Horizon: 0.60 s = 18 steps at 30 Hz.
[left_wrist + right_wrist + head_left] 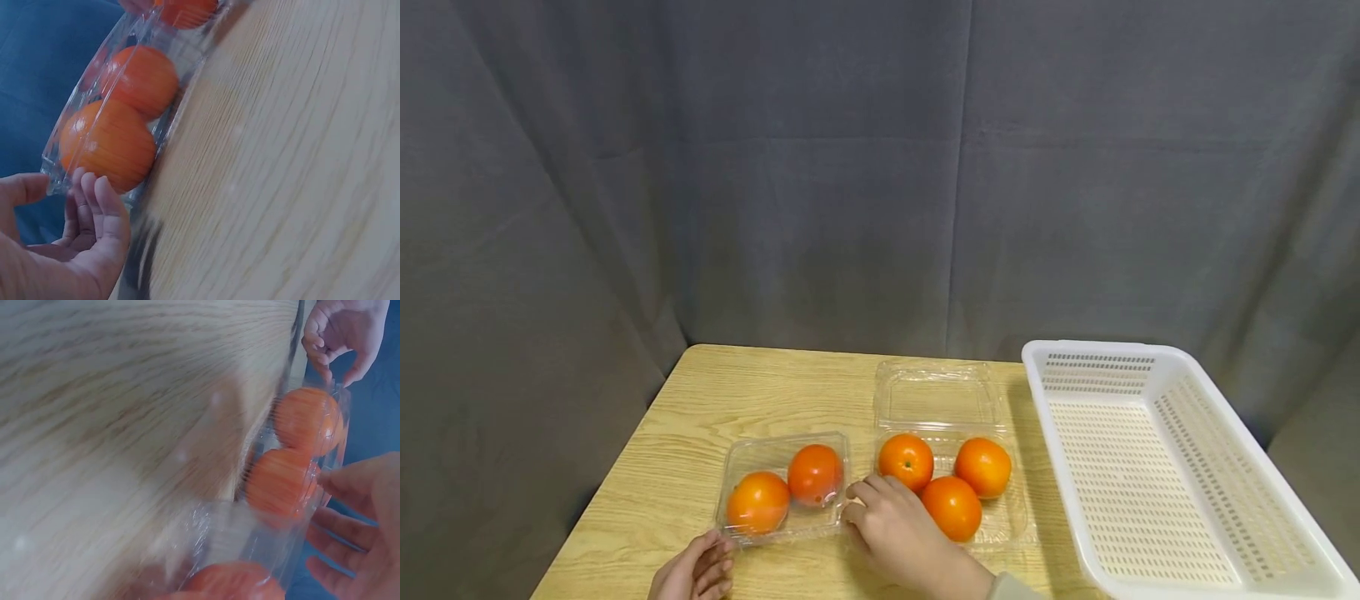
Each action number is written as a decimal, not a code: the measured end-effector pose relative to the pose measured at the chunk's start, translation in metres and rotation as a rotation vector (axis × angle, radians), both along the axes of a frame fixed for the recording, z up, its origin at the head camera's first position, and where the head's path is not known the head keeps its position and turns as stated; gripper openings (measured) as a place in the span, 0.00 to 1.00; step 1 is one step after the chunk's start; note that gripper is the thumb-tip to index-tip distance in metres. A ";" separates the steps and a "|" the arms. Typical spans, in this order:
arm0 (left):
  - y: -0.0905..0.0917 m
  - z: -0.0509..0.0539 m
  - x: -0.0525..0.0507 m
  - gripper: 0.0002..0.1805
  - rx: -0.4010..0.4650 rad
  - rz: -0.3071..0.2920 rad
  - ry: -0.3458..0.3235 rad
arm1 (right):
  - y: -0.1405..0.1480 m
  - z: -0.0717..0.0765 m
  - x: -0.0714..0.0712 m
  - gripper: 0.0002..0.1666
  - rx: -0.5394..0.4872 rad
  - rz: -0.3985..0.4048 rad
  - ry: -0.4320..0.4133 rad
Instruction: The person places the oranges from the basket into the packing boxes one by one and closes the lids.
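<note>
A clear plastic clamshell box (786,527) with two oranges (758,502) inside stands on the table, its lid lying over them. My left hand (694,571) pinches the near left corner, thumb on one side and fingers on the other, as the left wrist view (75,234) shows. At the right end of this box, my right hand (898,529) has bent fingers and thumb at the rim and pinches it. Beside it on the right lies a second clear clamshell box (1000,529), lid folded back, holding three oranges (952,508). The right forearm partly covers its near side.
A white perforated plastic basket (1138,483) stands to the right on the wooden table (647,483). The open box's lid (936,396) lies flat toward the far edge. Grey curtains (820,208) hang behind and beside the table.
</note>
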<state>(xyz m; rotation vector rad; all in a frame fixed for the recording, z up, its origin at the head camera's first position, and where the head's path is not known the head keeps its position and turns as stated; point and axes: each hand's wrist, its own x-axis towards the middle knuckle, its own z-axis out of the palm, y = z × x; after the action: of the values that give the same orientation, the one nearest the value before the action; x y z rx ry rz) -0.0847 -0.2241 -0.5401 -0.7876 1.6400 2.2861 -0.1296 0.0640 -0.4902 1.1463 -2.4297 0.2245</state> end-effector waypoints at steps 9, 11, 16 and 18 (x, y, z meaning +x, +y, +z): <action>-0.005 0.002 -0.003 0.13 0.026 0.009 -0.015 | -0.016 -0.001 0.006 0.04 0.015 -0.046 -0.082; -0.007 0.003 -0.004 0.13 0.041 0.020 -0.025 | -0.020 0.000 0.008 0.05 0.013 -0.038 -0.097; -0.017 0.002 -0.004 0.15 0.064 0.020 -0.018 | -0.034 -0.005 0.011 0.06 -0.037 -0.045 -0.091; -0.022 0.001 -0.003 0.14 0.050 0.012 -0.005 | -0.041 -0.007 0.011 0.07 -0.065 -0.062 -0.097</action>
<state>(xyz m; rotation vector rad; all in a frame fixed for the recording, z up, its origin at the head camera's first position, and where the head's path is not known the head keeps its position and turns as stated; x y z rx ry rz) -0.0881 -0.2458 -0.5389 -0.7934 1.5735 2.3217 -0.1184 0.0234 -0.4975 1.0531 -2.5179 0.3449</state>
